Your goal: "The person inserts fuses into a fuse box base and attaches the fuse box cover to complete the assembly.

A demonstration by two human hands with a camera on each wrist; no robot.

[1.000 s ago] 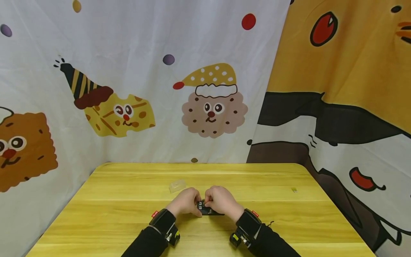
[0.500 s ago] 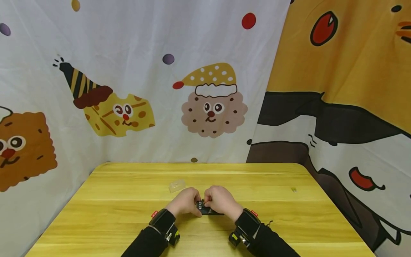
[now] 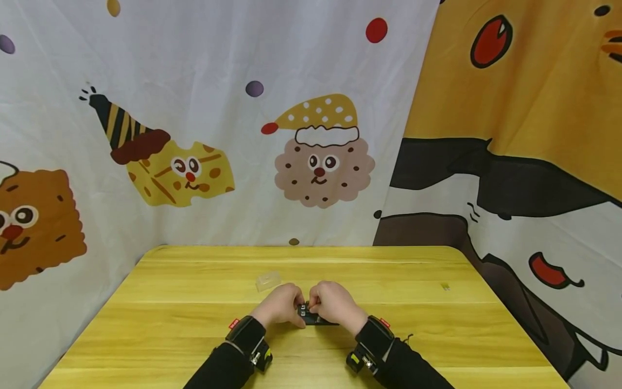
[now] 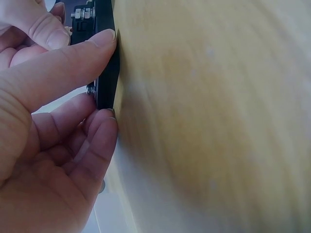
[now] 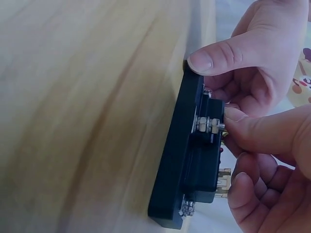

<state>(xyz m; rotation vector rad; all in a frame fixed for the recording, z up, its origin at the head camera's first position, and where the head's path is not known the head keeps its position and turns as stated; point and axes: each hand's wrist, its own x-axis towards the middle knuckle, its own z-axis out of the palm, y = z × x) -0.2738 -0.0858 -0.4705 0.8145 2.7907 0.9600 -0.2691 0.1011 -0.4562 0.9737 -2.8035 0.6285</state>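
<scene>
A black fuse block (image 3: 316, 317) with metal studs and nuts rests on the wooden table between both hands. In the right wrist view its nuts (image 5: 208, 124) and a gold-coloured metal clip (image 5: 224, 183) show along the upper side. The left hand (image 3: 279, 306) grips the block's left end, its thumb (image 4: 77, 63) along the near edge and fingers round the far side. The right hand (image 3: 335, 303) has thumb and forefinger pinched together at the block's top, beside a stud; I cannot tell what small part is between those fingertips.
A clear plastic cover (image 3: 268, 281) lies on the table (image 3: 194, 329) behind the left hand. Farther right lies a small yellow piece with metal prongs (image 3: 445, 287). A printed cloth (image 3: 204, 70) hangs behind the table's back edge.
Both hands keep their places on the fuse block, with hardly any movement. The head view shifts very slightly.
</scene>
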